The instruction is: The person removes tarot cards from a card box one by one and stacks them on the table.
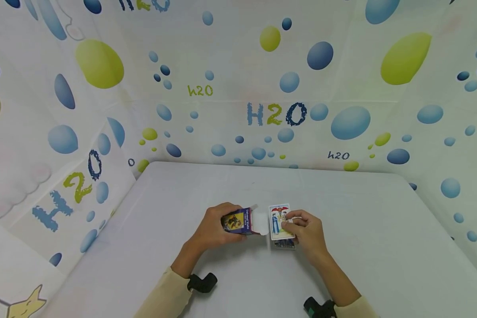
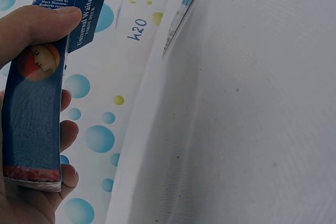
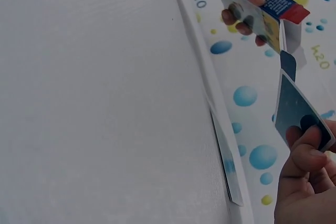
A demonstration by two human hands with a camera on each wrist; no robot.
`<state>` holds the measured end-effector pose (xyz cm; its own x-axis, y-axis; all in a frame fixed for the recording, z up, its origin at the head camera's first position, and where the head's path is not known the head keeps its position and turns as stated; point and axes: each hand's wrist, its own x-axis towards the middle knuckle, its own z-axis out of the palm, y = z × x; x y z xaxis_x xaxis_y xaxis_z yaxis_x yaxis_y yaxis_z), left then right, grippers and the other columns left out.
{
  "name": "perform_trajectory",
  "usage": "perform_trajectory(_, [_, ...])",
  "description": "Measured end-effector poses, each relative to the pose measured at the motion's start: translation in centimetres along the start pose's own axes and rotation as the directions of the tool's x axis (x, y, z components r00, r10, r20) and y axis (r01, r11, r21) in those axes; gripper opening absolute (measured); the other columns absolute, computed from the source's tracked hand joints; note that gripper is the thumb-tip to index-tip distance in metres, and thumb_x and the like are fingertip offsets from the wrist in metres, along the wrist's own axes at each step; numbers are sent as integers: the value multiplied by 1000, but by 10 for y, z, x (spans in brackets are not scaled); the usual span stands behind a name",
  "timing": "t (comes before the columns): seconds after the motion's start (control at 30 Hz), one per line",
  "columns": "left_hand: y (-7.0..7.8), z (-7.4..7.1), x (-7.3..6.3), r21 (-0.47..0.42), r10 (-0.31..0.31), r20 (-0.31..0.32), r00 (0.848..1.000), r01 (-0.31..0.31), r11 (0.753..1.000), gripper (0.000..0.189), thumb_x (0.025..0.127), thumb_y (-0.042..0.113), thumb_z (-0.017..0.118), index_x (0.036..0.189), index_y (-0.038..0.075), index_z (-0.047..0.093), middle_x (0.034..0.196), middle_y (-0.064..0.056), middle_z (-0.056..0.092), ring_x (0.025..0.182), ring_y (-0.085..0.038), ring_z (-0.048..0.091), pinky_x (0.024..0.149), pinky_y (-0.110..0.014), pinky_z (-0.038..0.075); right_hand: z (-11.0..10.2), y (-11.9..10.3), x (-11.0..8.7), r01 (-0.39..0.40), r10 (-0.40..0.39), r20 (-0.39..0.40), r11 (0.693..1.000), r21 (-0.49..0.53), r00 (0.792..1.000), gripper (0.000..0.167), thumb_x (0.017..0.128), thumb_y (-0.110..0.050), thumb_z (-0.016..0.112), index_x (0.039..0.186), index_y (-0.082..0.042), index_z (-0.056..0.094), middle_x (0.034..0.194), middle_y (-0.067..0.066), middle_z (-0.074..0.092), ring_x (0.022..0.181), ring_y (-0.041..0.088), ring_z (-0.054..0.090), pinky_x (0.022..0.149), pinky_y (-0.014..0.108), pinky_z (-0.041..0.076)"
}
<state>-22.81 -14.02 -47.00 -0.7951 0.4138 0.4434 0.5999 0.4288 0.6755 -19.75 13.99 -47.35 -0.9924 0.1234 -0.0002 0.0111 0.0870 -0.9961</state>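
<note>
My left hand (image 1: 216, 225) grips a blue tarot card box (image 1: 236, 221), which lies sideways with its open end towards the right. In the left wrist view the thumb presses on the narrow side of the box (image 2: 32, 114), and a red flap and a printed blue flap stick out. My right hand (image 1: 310, 234) pinches a white-bordered picture card (image 1: 277, 223) between thumb and fingers, just beyond the box's opening. Its blue back (image 3: 296, 106) shows in the right wrist view. Partly hidden below it, a flat dark-printed piece (image 1: 285, 244) lies on the table.
A white cloth covers the table (image 1: 183, 190). Behind and to the left, a curtain (image 1: 230, 57) with blue and green bubbles and H2O lettering hangs close to the table's edges. Black wrist cameras (image 1: 202, 282) are strapped to both forearms.
</note>
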Motion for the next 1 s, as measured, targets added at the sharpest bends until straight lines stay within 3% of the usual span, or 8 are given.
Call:
perform_trajectory(0.43, [1,-1,0,-3,-7,6,1000,7,1000,67,63,29,94,124,17,69,113,6,70,98,-11,60,85,-31,53,-7,5,7,-69,71,28,996,-61,997,29,83,-5,78,110,-2,70,69,2,59,55,12,51,45,24,38])
perform_trajectory(0.77, [0,-1,0,-16,-12,12,1000,12,1000,67,63,29,95,124,17,70,112,9,69,98,-11,61,84,-31,52,-9,4,8,-120,122,13,988,-101,992,31,82,-7,80,112,-2,72,73,2,59,61,13,59,47,24,45])
perform_trajectory(1.0, [1,0,0,-6,-19,14,1000,19,1000,68,63,29,94,125,15,70,112,7,69,98,-11,61,84,-31,52,-9,0,8,-132,134,14,986,-106,991,34,82,-7,81,114,0,72,73,3,59,56,12,56,46,23,44])
